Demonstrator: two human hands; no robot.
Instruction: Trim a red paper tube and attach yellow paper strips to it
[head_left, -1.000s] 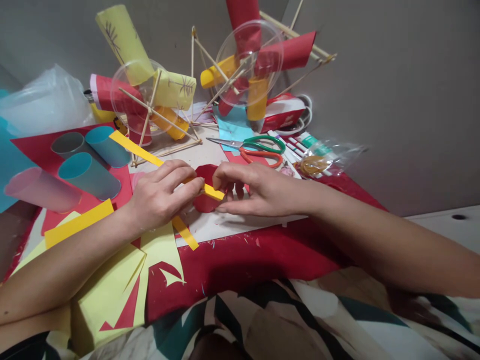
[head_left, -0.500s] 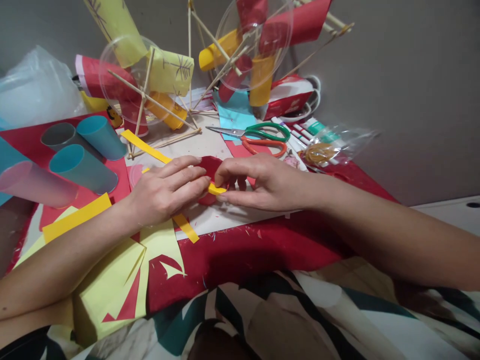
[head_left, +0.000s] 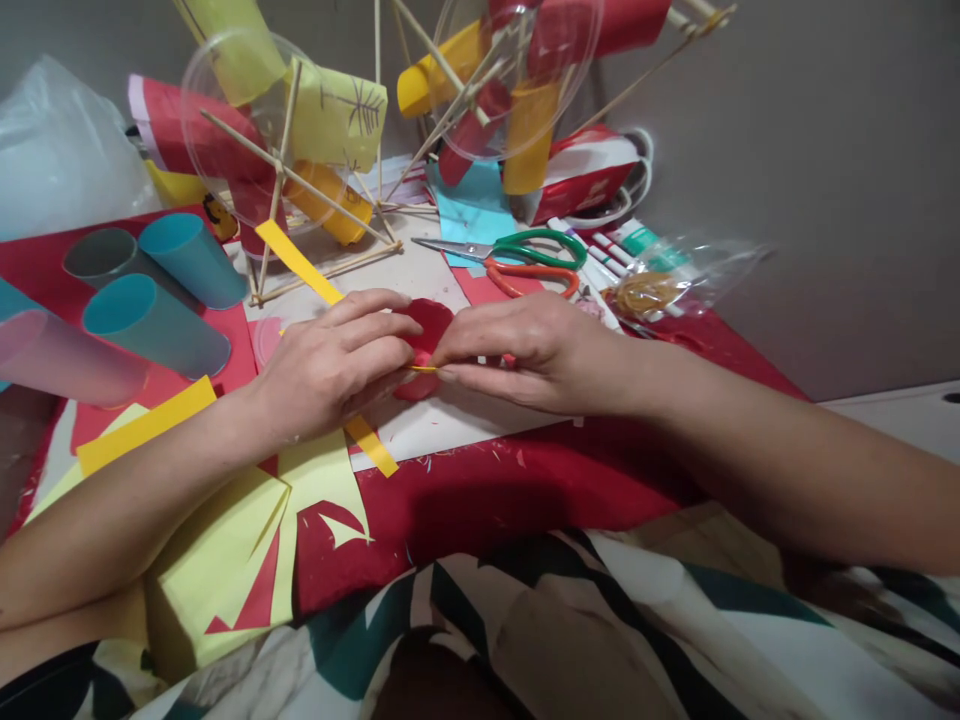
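Note:
My left hand [head_left: 341, 362] is closed, its fingers pressed together on the left side of a red rounded piece [head_left: 433, 322], perhaps a paper cup or tube. A thin yellow paper strip [head_left: 424, 369] spans the gap between both hands, seen edge-on against the red piece. Thumb and fingertips of my right hand [head_left: 536, 350] pinch the strip's right end. Beneath my left hand lies a longer yellow paper strip [head_left: 298, 262], sticking out above and below it. The hands hide much of the red piece.
Green-and-orange-handled scissors [head_left: 517, 255] lie behind the hands, near markers [head_left: 592, 255] and a bag of rubber bands [head_left: 649, 292]. Blue cups [head_left: 161, 325] stand left. Stick-framed wheels [head_left: 281, 165] with paper tubes rise at the back. Yellow paper [head_left: 217, 540] lies in front.
The yellow strip between my hands has turned from its flat face to its edge. My right fingertips have closed in leftward over the red piece. The view has shifted slightly.

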